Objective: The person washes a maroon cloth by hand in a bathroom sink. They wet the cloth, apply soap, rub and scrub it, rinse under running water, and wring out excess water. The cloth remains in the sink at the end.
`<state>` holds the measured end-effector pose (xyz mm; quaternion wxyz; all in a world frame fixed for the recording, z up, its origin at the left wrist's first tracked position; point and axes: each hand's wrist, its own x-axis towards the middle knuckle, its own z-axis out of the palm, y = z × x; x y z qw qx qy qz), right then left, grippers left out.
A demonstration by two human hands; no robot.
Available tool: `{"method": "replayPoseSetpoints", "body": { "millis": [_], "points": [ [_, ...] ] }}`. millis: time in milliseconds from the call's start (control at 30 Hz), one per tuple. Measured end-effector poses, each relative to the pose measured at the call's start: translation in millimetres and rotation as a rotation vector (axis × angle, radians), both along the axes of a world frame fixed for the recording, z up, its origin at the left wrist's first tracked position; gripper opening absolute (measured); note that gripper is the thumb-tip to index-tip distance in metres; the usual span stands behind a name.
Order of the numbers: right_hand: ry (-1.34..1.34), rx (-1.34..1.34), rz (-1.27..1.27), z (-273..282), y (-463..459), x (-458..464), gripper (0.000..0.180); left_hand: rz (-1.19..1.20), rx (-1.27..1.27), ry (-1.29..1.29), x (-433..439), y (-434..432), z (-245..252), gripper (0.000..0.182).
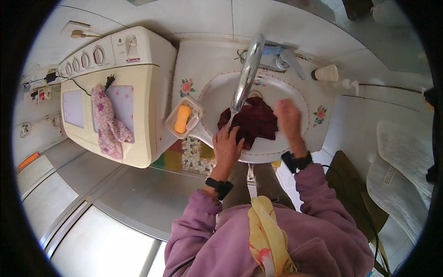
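Observation:
A dark red cloth (254,121) lies bunched in the white washbasin (214,90), which has a printed floral border. Water runs from the chrome faucet (247,72) onto the cloth's left part. My left hand (226,142) rests at the near left edge of the cloth, close to the stream, with its fingers apart. To the right of the cloth, my right hand (289,114) is raised over the basin. It is blurred and its fingers look curled; whether it holds anything is not clear.
Left of the basin, a soap dish (169,122) holds an orange soap bar (182,118). Farther left stands a twin-tub washing machine (145,114) with a floral cloth (105,121) on its lid. A cup (327,73) lies at the back right. White towels (394,180) hang at right.

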<state>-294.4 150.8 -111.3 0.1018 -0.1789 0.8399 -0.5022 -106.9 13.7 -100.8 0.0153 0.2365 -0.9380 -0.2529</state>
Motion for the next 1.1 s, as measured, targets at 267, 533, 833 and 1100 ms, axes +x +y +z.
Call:
{"method": "replayPoseSetpoints", "body": {
  "millis": [267,533,833,1100],
  "points": [
    [-0.569,-0.299,-0.140,72.3,-16.1,-90.2,0.038,-0.058,0.044,-0.078,-5.5,5.6,-25.1,0.047],
    [-0.647,-0.401,-0.165,70.5,-15.8,-90.6,0.036,-0.107,0.131,0.056,-6.6,28.7,-20.0,0.050],
    [-0.612,-0.371,-0.124,55.0,3.3,-84.8,0.039,-0.114,0.093,0.073,-4.8,31.3,-37.1,0.039],
    [-0.265,0.182,0.035,3.0,-0.8,-7.9,0.026,0.005,0.184,0.117,-0.9,26.9,-27.3,0.018]
  ]
}}
